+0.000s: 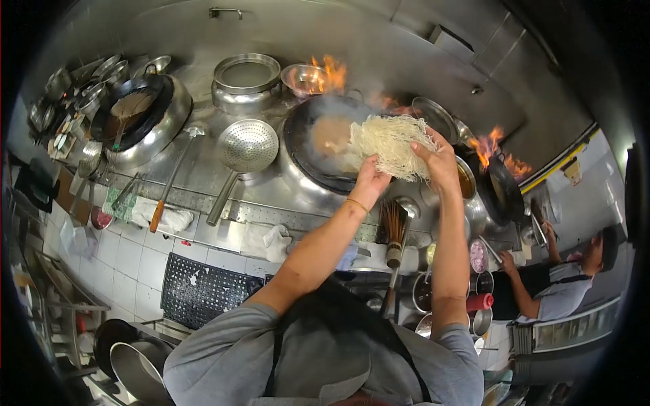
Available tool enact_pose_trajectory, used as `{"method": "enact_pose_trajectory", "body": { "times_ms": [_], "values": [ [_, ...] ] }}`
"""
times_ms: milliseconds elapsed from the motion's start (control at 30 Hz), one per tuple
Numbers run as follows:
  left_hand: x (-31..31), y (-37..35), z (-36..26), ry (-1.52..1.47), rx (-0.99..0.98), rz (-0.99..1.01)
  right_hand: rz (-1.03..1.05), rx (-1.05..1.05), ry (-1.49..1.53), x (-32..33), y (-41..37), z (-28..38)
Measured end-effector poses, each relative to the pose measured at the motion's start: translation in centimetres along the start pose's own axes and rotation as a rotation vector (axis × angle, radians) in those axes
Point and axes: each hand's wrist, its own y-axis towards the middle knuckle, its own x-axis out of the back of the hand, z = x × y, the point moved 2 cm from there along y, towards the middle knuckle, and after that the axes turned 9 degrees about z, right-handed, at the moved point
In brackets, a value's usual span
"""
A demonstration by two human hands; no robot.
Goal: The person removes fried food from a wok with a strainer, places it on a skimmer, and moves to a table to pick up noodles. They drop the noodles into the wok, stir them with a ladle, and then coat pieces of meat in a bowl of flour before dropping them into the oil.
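Pale thin noodles form a tangled bundle over the right side of a large dark wok, which steams and has brownish contents in its middle. My left hand has its fingers closed on the bundle's lower edge. On the bundle's right side, my right hand grips it from above, thumb on the strands. Some strands hang toward the wok's inner wall. A perforated strainer lies on the steel counter left of the wok.
Flames rise by a metal bowl behind the wok, and more flames burn at another wok on the right. A lidded pot stands behind. A long-handled ladle lies left. At far right, another person works.
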Motion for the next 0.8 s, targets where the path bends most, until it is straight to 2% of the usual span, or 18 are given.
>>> {"method": "enact_pose_trajectory", "body": {
  "times_ms": [133, 167, 233, 333, 400, 533, 600, 667, 733, 800],
  "values": [
    [0.2, 2.0, -0.2, -0.020, -0.112, -0.017, 0.148, 0.039, -0.063, -0.7, -0.4, 1.4],
    [0.0, 2.3, -0.3, -0.025, -0.125, -0.013, 0.125, 0.147, -0.067, -1.0, -0.5, 0.7],
    [-0.2, 2.9, -0.4, -0.195, -0.159, -0.114, 0.096, 0.143, -0.049, -1.4, -0.1, -1.3],
    [-0.4, 3.0, -0.1, -0.256, -0.152, -0.147, -0.023, 0.081, -0.070, -2.2, 0.6, -2.0],
    [-1.1, 2.2, 0.3, -0.186, -0.160, -0.112, -0.119, -0.074, -0.135, -1.9, 1.8, -3.2],
    [0.0, 2.8, 0.0, -0.145, -0.192, -0.097, -0.084, -0.015, -0.164, -1.9, 3.3, -4.0],
    [0.6, 2.7, 0.1, -0.173, -0.210, -0.129, -0.056, -0.007, -0.308, -2.0, 4.6, -4.7],
    [1.3, 2.6, 0.1, -0.199, -0.228, -0.160, -0.033, -0.015, -0.332, -0.7, 7.7, -8.3],
    [2.2, 2.6, 0.2, -0.320, -0.219, -0.187, -0.001, -0.017, -0.357, -0.6, 8.8, -9.3],
    [1.3, 1.0, 1.0, -0.234, -0.175, -0.185, 0.120, 0.018, -0.649, -1.4, 9.0, -8.0]
  ]
}}
